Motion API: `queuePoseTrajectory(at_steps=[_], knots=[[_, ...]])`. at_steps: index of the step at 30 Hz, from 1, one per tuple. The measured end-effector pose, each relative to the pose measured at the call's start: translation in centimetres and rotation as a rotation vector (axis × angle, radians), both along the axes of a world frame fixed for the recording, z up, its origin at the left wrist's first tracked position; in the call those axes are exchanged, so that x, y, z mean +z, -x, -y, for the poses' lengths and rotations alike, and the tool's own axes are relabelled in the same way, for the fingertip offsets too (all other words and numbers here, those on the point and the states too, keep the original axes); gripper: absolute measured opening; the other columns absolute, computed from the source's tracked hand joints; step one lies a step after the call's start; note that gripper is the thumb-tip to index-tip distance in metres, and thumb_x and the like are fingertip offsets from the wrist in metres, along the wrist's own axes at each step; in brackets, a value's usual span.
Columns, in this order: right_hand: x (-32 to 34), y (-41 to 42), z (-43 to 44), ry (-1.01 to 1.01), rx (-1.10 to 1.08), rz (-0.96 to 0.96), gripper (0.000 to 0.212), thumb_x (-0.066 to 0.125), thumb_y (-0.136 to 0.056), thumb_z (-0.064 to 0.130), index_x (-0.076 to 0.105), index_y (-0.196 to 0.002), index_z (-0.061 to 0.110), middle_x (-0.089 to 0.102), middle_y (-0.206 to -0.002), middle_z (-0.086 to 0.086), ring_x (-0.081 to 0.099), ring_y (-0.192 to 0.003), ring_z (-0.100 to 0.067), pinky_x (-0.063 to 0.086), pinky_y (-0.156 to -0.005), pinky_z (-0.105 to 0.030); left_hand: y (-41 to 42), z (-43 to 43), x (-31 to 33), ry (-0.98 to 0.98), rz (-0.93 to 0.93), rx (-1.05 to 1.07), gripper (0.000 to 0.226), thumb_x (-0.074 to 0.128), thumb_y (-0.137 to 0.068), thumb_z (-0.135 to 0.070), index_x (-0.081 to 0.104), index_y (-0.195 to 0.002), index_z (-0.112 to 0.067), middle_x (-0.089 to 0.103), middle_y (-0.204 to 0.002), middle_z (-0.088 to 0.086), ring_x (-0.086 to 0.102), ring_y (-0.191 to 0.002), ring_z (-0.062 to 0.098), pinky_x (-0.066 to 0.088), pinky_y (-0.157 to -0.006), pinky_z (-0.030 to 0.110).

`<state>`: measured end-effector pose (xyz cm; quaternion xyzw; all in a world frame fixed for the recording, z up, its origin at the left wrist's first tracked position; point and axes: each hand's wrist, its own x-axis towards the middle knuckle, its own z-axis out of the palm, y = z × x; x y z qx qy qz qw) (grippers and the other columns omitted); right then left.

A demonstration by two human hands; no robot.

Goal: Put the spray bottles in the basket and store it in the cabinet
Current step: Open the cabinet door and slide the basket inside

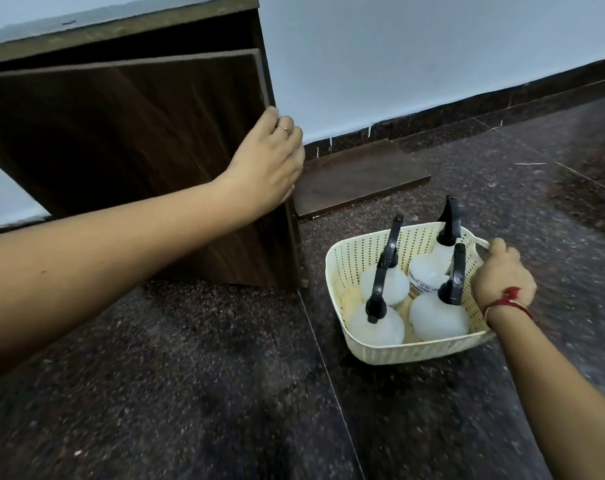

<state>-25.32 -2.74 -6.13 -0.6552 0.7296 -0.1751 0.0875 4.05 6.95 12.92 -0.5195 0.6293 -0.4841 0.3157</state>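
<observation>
Gripping the basket (391, 351) handle, right-hand fingers (501, 252) closed; left hand (266, 164) clasping the cabinet door (127, 150) edge.

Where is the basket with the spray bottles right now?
The cream basket sits on the dark floor at lower right of the head view, right of the cabinet door, its handle gripped by the right hand.

**Plastic, wood grain and polished stone**

We see a cream perforated plastic basket (387, 355) holding translucent, matt plastic spray bottles (437, 317) with glossy black trigger heads. The cabinet door (138, 161) shows dark wood-grain laminate with a smooth sheen. Our floor (224, 393) is speckled, polished stone; the wall (415, 57) looks matt painted.
</observation>
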Motion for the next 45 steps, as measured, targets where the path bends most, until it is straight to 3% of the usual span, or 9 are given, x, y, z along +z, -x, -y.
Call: queuePoseTrajectory(at_steps=[6, 15, 23, 28, 32, 34, 37, 42, 45], knots=[[0.2, -0.3, -1.8, 0.004, 0.029, 0.033, 0.015, 0.036, -0.092, 0.005, 0.043, -0.106, 0.005, 0.051, -0.114, -0.027, 0.059, -0.094, -0.049, 0.047, -0.078, -0.050, 2.1, -4.7, 0.5, -0.030, -0.057, 0.029, 0.039, 0.035, -0.094, -0.038, 0.055, -0.105, -0.006, 0.054, -0.099, 0.008, 0.049, -0.098, 0.026, 0.036, -0.097, 0.037], [0.0, -0.3, -3.9, -0.062, 0.084, 0.010, 0.016, 0.037, -0.093, 0.010, 0.041, -0.109, 0.007, 0.049, -0.116, -0.031, 0.057, -0.097, -0.052, 0.046, -0.080, -0.051, 4.5, -10.9, 1.5, -0.074, -0.283, 0.263, 0.022, 0.045, -0.095, -0.026, 0.061, -0.081, -0.017, 0.059, -0.081, 0.001, 0.039, -0.073, 0.022, 0.026, -0.067, 0.036], [0.6, -0.8, -4.9, -0.159, 0.128, 0.040, 0.021, 0.052, -0.087, 0.011, 0.048, -0.107, 0.005, 0.055, -0.110, -0.035, 0.057, -0.100, -0.050, 0.047, -0.084, -0.051, 3.3, -17.7, 1.3, -0.034, -0.425, 0.523, 0.025, 0.050, -0.092, -0.015, 0.048, -0.067, -0.019, 0.066, -0.081, 0.002, 0.059, -0.074, 0.024, 0.028, -0.062, 0.035], [-2.0, -1.1, -3.2, -0.347, 0.077, 0.231, 0.025, 0.069, -0.079, 0.005, 0.056, -0.098, -0.004, 0.061, -0.108, -0.036, 0.059, -0.095, -0.048, 0.049, -0.087, -0.057, 2.6, -20.9, 1.7, -0.070, -0.404, 0.688, 0.016, 0.051, -0.085, -0.007, 0.055, -0.072, -0.017, 0.057, -0.070, 0.003, 0.053, -0.063, 0.024, 0.032, -0.064, 0.036], [-5.9, -2.3, -0.7, -0.585, 0.127, 0.227, 0.034, 0.072, -0.078, 0.004, 0.060, -0.102, -0.016, 0.063, -0.100, -0.038, 0.060, -0.089, -0.046, 0.048, -0.089, -0.057, 0.7, -23.3, 2.1, -0.023, -0.445, 0.818, 0.017, 0.051, -0.083, -0.005, 0.063, -0.091, -0.015, 0.065, -0.095, 0.003, 0.062, -0.087, 0.027, 0.039, -0.062, 0.031], [-4.4, -3.5, -2.6, -0.564, 0.168, 0.238, 0.018, 0.074, -0.075, 0.000, 0.064, -0.081, -0.014, 0.066, -0.079, -0.033, 0.065, -0.079, -0.046, 0.053, -0.077, -0.058, -0.5, -24.7, 2.1, -0.003, -0.461, 0.863, 0.023, 0.049, -0.084, -0.004, 0.064, -0.098, -0.014, 0.065, -0.101, 0.003, 0.062, -0.094, 0.028, 0.040, -0.062, 0.029], [-0.9, -5.9, -6.8, -0.463, 0.183, 0.232, 0.024, 0.078, -0.070, 0.008, 0.062, -0.057, -0.005, 0.065, -0.059, -0.020, 0.063, -0.062, -0.035, 0.049, -0.055, -0.037, -2.5, -26.9, 1.9, 0.030, -0.485, 0.912, 0.025, 0.049, -0.085, -0.006, 0.065, -0.103, -0.015, 0.065, -0.106, 0.002, 0.063, -0.099, 0.027, 0.036, -0.056, 0.028], [0.5, -9.2, -10.7, -0.480, 0.249, 0.256, 0.023, 0.072, -0.076, 0.012, 0.067, -0.073, -0.011, 0.069, -0.078, -0.027, 0.067, -0.077, -0.039, 0.050, -0.064, -0.038, -6.0, -30.4, 0.6, 0.073, -0.503, 0.999, 0.015, 0.058, -0.088, -0.023, 0.065, -0.100, -0.020, 0.067, -0.101, -0.002, 0.065, -0.094, 0.022, 0.021, -0.041, 0.024], [0.9, -11.0, -12.0, -0.481, 0.269, 0.276, 0.024, 0.068, -0.080, 0.013, 0.067, -0.084, -0.011, 0.070, -0.087, -0.028, 0.068, -0.084, -0.039, 0.052, -0.069, -0.040, -8.0, -31.7, -0.4, 0.062, -0.470, 1.068, 0.019, 0.057, -0.088, -0.029, 0.066, -0.103, -0.021, 0.068, -0.100, -0.003, 0.066, -0.093, 0.021, 0.028, -0.043, 0.025]])
